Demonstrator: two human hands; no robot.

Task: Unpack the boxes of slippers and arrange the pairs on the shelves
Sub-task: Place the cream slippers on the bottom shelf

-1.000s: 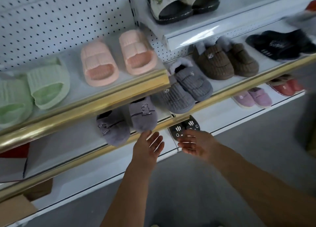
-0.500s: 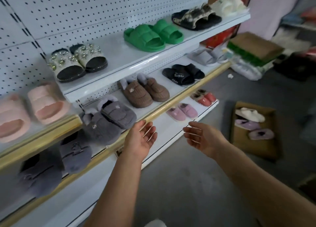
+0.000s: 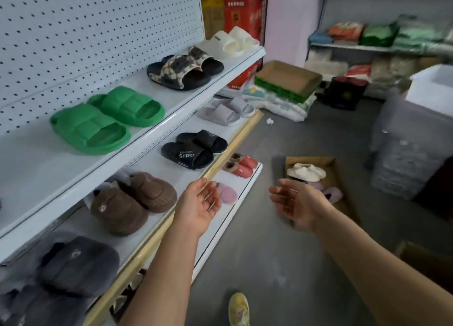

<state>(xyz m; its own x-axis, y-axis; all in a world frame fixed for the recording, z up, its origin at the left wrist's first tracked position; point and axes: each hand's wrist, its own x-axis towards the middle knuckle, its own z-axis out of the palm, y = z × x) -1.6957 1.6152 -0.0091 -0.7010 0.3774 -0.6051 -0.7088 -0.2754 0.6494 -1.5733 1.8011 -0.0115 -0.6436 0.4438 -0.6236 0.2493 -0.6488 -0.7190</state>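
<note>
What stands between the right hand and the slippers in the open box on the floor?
Nothing visible does. The right hand, open and empty, hangs in the air on the near side of the cardboard box. The box is open on top, and the cream slippers and the purple slipper lie uncovered inside it.

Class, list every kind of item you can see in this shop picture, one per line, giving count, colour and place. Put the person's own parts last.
green slides: pair, green, top shelf
patterned slides: pair, black and beige, top shelf
cream slides: pair, cream, top shelf far end
brown slippers: pair, brown, middle shelf
black slides: pair, black, middle shelf
grey slides: pair, pale grey, middle shelf far end
dark grey slippers: pair, dark grey, middle shelf near end
red slippers: pair, red, bottom shelf
pink slippers: pink, bottom shelf, partly hidden
cardboard box: one, brown, on floor, holding slippers
left hand: open, empty
right hand: open, empty
</note>
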